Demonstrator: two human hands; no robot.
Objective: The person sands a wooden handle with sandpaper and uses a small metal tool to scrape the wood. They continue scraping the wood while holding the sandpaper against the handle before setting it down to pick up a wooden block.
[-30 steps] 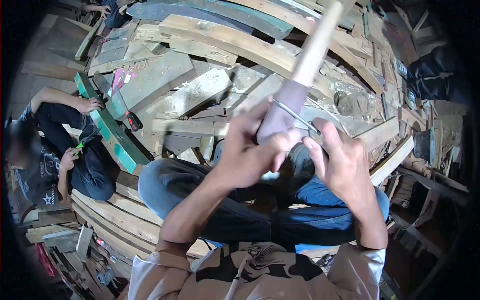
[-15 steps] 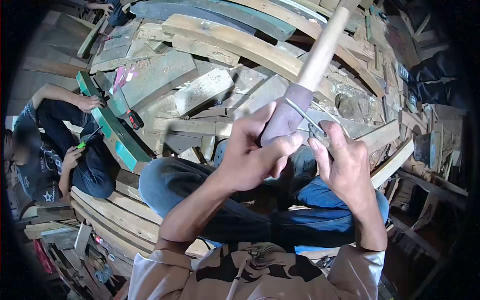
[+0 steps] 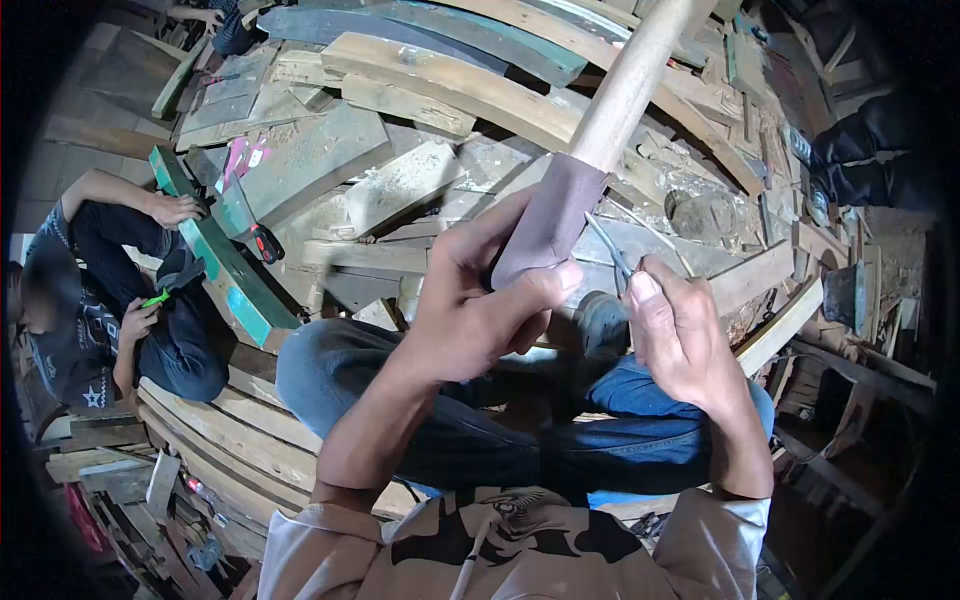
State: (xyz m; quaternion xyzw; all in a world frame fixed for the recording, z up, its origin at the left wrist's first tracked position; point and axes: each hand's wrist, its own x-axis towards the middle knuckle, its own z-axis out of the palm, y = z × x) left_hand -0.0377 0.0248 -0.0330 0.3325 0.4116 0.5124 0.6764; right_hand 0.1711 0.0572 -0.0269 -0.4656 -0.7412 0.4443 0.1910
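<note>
My left hand (image 3: pixel 475 315) is wrapped round a purplish-brown sleeve (image 3: pixel 548 215) at the near end of a round pale wooden pole (image 3: pixel 630 100). Its thumb presses on the sleeve's lower end, and the pole runs away to the upper right. In a pinch between thumb and fingers, my right hand (image 3: pixel 685 335) holds a thin grey metal rod (image 3: pixel 607 243). The rod's narrow tip is right at the sleeve's right edge. Both hands are above my lap, over my crossed legs in jeans (image 3: pixel 480 420).
At the left sits a person (image 3: pixel 80 320) holding a green-handled tool (image 3: pixel 157 299) beside a green-painted beam (image 3: pixel 225 255). A red-and-black handled tool (image 3: pixel 266 243) lies past that beam. Planks and timber offcuts (image 3: pixel 405 185) cover the floor ahead. Dark trousers (image 3: pixel 870 155) show at the right.
The sleeve and pole have shifted slightly left and down. My right hand has turned, bringing the rod from lying across the sleeve to its right edge. The seated person's green-handled tool has also moved.
</note>
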